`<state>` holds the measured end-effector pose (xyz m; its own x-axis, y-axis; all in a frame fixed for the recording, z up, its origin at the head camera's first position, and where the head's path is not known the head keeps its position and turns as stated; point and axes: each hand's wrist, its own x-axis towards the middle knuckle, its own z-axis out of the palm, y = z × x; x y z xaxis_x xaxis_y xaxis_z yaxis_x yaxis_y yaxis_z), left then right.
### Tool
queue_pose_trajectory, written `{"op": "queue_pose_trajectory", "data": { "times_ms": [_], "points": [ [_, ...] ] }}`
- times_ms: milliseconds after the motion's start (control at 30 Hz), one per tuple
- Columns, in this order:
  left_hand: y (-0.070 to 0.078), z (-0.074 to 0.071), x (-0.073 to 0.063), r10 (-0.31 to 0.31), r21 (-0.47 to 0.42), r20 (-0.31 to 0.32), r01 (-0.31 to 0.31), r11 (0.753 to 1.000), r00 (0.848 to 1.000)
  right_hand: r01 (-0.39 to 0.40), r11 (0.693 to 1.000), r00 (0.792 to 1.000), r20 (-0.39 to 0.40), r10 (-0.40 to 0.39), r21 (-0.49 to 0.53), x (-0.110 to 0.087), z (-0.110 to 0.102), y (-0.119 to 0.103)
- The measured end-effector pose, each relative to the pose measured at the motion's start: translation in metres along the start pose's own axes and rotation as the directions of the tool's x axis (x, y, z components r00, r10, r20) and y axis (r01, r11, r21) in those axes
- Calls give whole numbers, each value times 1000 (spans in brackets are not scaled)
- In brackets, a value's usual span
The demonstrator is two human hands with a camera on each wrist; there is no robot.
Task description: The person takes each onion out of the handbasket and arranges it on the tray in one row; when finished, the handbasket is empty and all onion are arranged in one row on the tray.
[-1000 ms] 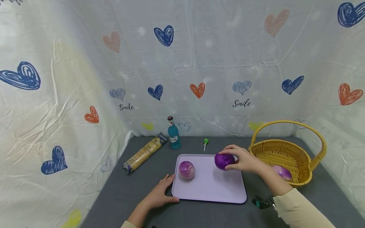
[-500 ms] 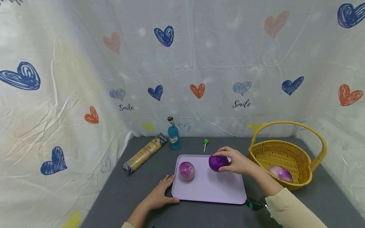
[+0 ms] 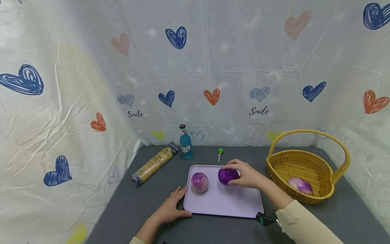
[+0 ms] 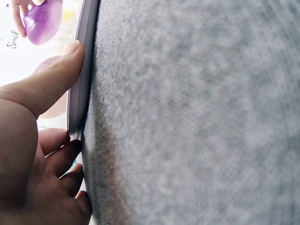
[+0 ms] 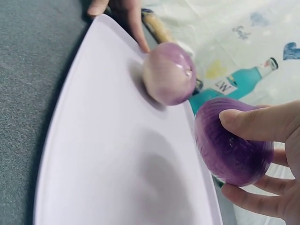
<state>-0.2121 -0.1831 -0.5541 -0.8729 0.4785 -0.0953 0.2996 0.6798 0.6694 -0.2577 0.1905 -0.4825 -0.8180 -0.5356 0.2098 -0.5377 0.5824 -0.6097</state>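
My right hand [image 3: 245, 174] holds a dark purple onion [image 3: 228, 176] between thumb and fingers above a pale lilac tray [image 3: 213, 206]. In the right wrist view the held onion [image 5: 229, 145] hangs clear of the tray, its shadow falling below. A lighter purple-and-white onion [image 3: 199, 182] rests at the tray's left side. My left hand [image 3: 170, 208] spans the tray's near left corner, thumb at the front edge and fingers at the left edge. In the left wrist view, the thumb [image 4: 56, 75] lies straight against the tray's rim [image 4: 82, 84].
A yellow wicker basket [image 3: 274, 169] with another onion [image 3: 300, 185] inside stands at right. Behind the tray are a blue bottle [image 3: 186, 145] and a green lollipop [image 3: 220, 151]. A long yellow packet [image 3: 155, 164] lies at left on the grey table [image 3: 128, 206].
My right hand has moved left with the dark onion, from the tray's right side towards its middle, nearer the other onion. My left hand stays at the corner.
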Motion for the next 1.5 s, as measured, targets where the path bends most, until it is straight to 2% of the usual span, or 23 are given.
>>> {"op": "queue_pose_trajectory", "data": {
  "times_ms": [167, 400, 900, 1167, 1500],
  "points": [
    [1, 0, 0, -6, 2, -1, 6, 1000, 1000, -20, 999, 1000, -2, 20, -49, 3, 7, 0],
    [1, -1, -1, -4, 4, 0, 4, 1000, 1000, -24, 999, 1000, 4, 24, -33, 7, 16, 0],
    [2, 0, -2, -17, 5, -2, 17, 1000, 1000, -24, 998, 998, 61, 28, -65, 9, 35, 2],
    [1, -1, -1, -24, 2, 5, 24, 1000, 1000, -41, 997, 997, 66, 45, -66, 10, 38, 0],
    [0, -1, 0, -35, 6, 8, 35, 999, 999, 21, 998, 995, 100, -14, -60, 12, 38, 1]
  ]
}}
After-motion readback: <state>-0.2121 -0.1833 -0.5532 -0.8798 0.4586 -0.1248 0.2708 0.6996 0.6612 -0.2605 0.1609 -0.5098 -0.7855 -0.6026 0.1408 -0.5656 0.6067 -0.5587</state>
